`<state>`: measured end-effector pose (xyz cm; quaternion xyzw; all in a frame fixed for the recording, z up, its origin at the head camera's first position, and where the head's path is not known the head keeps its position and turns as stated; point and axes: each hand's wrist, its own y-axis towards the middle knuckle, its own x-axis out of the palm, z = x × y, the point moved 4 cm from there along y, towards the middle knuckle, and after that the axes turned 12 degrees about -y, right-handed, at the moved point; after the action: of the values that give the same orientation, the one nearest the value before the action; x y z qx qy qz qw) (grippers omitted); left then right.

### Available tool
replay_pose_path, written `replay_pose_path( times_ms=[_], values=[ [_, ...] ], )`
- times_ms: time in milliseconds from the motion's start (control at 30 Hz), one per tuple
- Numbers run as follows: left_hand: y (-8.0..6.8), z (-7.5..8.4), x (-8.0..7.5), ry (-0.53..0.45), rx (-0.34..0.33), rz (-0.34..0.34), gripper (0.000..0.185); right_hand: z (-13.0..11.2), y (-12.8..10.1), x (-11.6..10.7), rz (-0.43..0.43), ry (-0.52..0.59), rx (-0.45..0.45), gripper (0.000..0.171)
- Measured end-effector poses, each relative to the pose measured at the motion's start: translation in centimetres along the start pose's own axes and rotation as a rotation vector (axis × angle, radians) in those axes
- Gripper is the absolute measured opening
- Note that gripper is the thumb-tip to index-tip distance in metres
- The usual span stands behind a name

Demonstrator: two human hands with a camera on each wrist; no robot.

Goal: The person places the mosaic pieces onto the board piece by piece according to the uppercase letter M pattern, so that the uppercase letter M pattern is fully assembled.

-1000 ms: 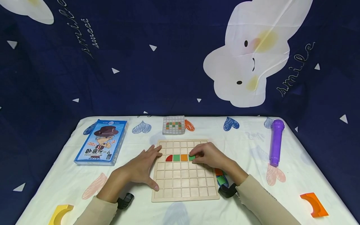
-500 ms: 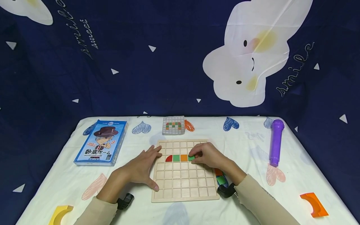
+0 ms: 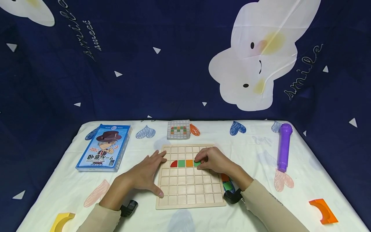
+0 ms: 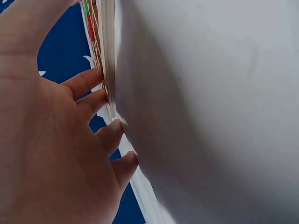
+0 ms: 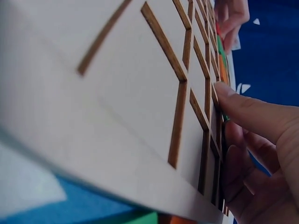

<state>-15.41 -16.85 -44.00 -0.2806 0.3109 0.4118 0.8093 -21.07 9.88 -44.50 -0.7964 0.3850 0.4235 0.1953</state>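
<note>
Nearest the camera, a yellow curved block (image 3: 61, 221) lies at the front left corner of the table (image 3: 255, 151) and an orange curved block (image 3: 323, 211) at the front right, both well apart from the wooden grid board (image 3: 189, 187), which lies flat in the middle, its slightly longer side running away from the person. The left hand (image 3: 147, 175) rests with fingers spread and straight against the board's left edge, thumb on the near cells, fingertips (image 4: 100, 77) touching the rim; it holds nothing. Just beside the board's right edge, partly hidden under the right wrist, lie a few loose orange and green tiles (image 3: 227, 183). The right hand (image 3: 213, 161) sits over the board's right half with curled fingers pinching a green tile (image 3: 197, 163) in the third row from the far edge; most of that tile is covered by the fingers, and the right wrist view shows only a fingertip (image 5: 229, 95) pressed at a cell's edge. Left of it in the same row sit an orange tile (image 3: 189, 163), another green square (image 3: 181, 163) and a red quarter-round piece (image 3: 174, 164), the row running left to right. Beyond the board lies a small pattern card (image 3: 178, 129); left of the board a blue game box (image 3: 103, 147); far right of it a purple microphone (image 3: 283, 146), lengthwise front to back.
</note>
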Motion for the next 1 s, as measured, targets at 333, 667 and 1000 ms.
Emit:
replay_pose_path(
  times_ms=[333,667,1000],
  values=[
    [0.0,0.0,0.0,-0.003,-0.003,0.000,0.129,0.1,-0.1,-0.1,-0.044,0.007,-0.024,0.022],
    [0.1,0.0,0.0,-0.001,-0.014,-0.003,0.130,1.3,-1.7,-2.6,-0.041,0.103,0.014,0.027],
    [0.1,-0.1,0.1,-0.003,0.000,-0.002,0.129,3.8,-4.9,-4.7,0.009,0.059,0.077,0.030]
  ],
)
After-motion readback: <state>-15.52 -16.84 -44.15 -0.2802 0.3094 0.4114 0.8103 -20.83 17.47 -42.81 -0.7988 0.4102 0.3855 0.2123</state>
